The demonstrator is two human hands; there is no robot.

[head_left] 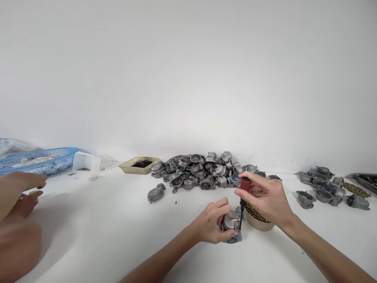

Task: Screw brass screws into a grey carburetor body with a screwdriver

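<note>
My left hand (213, 221) is closed round a grey metal housing (230, 222) just above the white table. In my right hand (268, 196) is a screwdriver (245, 185) with a red and black handle, pinched between thumb and fingers. It stands nearly upright, its tip down at the right edge of the housing. A flat grey metal part with a round opening (232, 239) shows beneath the housing. Just behind, partly hidden by my right hand, a round beige bowl (259, 225) holds many small brass-coloured screws.
A pile of metal housings (200, 171) lies against the wall, one single housing (156, 193) before it. More housings (324, 186) are at the right. A beige tray (129, 167) holds black rings. Another person's hands (23, 192) are at the left, near a blue basket (59, 157).
</note>
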